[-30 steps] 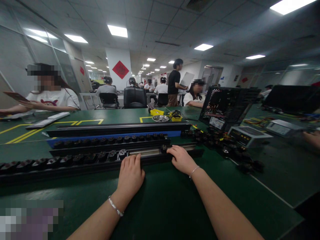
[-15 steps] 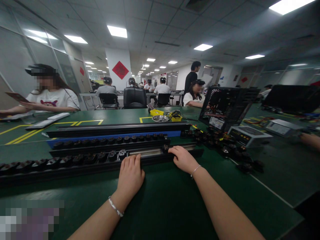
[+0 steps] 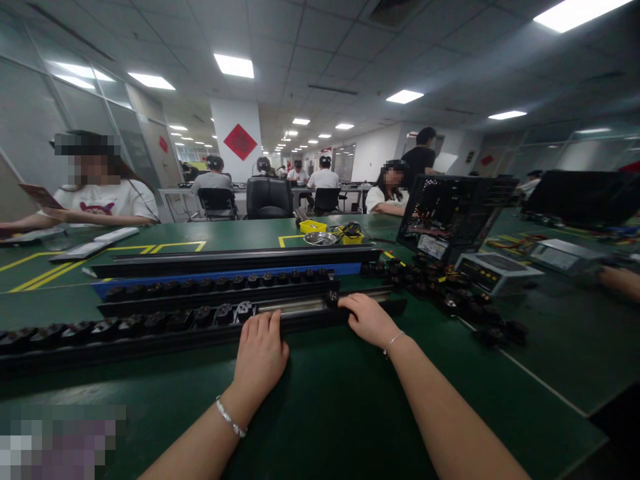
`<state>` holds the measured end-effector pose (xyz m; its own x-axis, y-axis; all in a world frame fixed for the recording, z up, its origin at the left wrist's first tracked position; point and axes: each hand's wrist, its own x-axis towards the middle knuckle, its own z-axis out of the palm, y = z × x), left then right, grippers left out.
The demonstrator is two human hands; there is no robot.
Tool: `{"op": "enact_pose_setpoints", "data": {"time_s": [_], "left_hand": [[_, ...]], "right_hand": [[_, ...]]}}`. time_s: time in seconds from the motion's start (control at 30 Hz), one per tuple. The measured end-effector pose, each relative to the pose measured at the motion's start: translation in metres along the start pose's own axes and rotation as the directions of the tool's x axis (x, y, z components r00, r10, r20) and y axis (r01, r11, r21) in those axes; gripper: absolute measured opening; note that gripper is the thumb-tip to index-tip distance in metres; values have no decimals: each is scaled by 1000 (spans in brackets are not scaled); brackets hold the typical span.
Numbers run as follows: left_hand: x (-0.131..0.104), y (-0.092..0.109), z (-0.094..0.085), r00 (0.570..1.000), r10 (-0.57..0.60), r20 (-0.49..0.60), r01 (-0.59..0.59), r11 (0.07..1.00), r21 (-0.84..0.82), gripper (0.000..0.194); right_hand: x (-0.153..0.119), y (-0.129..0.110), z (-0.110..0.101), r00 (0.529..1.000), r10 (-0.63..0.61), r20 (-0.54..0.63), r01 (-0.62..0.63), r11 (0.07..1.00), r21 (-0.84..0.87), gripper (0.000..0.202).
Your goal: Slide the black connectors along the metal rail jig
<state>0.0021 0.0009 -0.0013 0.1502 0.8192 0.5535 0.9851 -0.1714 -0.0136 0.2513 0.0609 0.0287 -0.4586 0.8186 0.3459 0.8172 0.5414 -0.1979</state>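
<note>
A long black rail (image 3: 200,333) lies across the green table, with several round black modules (image 3: 203,316) seated in its left part and bare metal strips (image 3: 295,306) in its right part. My left hand (image 3: 261,350) rests on the rail's near edge, just right of the last seated module, fingers pressed together around the edge. At the rail's right part, my right hand (image 3: 367,319) has its fingertips against a single black module (image 3: 332,298). Behind lie a second filled rail (image 3: 220,287) and another black rail (image 3: 240,256) beside a blue strip (image 3: 345,269).
Loose black modules (image 3: 453,297) lie to the right, near a power supply (image 3: 497,272) and an open computer case (image 3: 450,217). Farther back are a metal dish (image 3: 321,238) and a yellow tray (image 3: 313,227). A person (image 3: 105,193) sits at the far left.
Both hands have stayed almost in place, as has the module at my right fingertips. The standing person in the background has moved right, and a white sheet now shows beside them.
</note>
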Motion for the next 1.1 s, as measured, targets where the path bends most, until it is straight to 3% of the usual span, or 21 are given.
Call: {"op": "enact_pose_setpoints", "data": {"time_s": [1.1], "left_hand": [[-1,0,-1,1000,5,0,-5,1000,-3,50]], "right_hand": [[-5,17,-6,999,44,-18,-44,999,9,39]]}}
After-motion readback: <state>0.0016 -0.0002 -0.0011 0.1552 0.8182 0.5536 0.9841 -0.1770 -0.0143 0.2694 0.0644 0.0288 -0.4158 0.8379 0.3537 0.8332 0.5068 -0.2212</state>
